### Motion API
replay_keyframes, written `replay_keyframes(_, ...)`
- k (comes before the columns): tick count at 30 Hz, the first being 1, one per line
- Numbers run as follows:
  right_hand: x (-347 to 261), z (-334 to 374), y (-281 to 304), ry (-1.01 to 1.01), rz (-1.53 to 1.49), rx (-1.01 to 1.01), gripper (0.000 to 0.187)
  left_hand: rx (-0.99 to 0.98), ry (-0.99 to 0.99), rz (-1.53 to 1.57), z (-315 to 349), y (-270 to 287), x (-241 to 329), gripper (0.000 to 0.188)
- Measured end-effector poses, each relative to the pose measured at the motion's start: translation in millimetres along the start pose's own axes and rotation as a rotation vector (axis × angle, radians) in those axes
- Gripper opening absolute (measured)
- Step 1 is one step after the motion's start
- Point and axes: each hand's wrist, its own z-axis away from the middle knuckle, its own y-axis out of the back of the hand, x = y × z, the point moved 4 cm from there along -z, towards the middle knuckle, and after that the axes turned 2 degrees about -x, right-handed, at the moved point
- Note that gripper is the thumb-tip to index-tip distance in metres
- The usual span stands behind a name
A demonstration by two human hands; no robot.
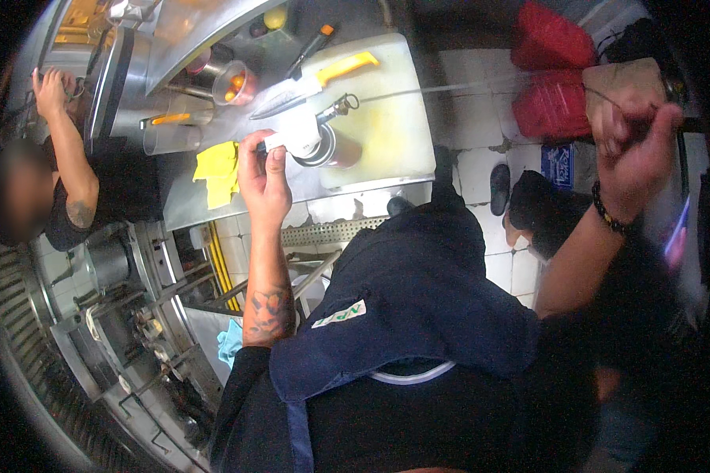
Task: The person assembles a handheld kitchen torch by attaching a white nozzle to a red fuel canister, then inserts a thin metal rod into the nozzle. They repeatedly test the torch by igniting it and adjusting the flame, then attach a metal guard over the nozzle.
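Note:
My left hand (266, 177) is closed around a white object (300, 132) whose exact kind I cannot make out. It is held over the rim of a metal cup (341, 150) at the near left of a pale cutting board (406, 118). A metal piece with a ring (345, 106) shows just beyond it. From near the ring, a thin pale strand (465, 85) runs right toward my raised right hand (635, 150), which is blurred, its fingers curled in. What those fingers hold is unclear. A yellow-handled knife (347, 69) lies across the board's far left part.
An orange-and-black handle (312, 49), a tub of small orange-red produce (237, 83), a clear container (170, 135) and a yellow cloth (217, 173) are on the metal counter. A co-worker (75, 165) stands at left. Red bags (552, 102) sit at right, near another person's shoe (499, 189).

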Motion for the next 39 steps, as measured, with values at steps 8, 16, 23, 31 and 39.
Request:
replay_keyframes(8, 18.2, -9.3, -12.6, -0.027, 0.028, -0.071, 0.054, 0.024, 0.025, -0.021, 3.8, 1.7, 3.2, 0.024)
replay_keyframes(16, 19.8, -17.1, -3.0, -0.001, -0.053, -0.148, 0.053, 0.013, -0.006, -0.031, 3.6, 1.8, 2.0, 0.023)
replay_keyframes(23, 24.9, -18.8, -6.4, -0.014, -0.079, -0.169, 0.051, 0.003, -0.013, -0.04, 2.6, 2.0, 3.4, 0.022)
replay_keyframes(31, 28.1, -25.1, -6.4, -0.026, -0.052, -0.178, 0.046, -0.013, -0.016, -0.085, 1.1, 2.6, 2.7, 0.022)
replay_keyframes(39, 35.6, -29.5, -0.1, -0.033, -0.104, -0.199, 0.047, -0.011, -0.021, -0.087, -0.1, 2.3, 2.3, 0.021)
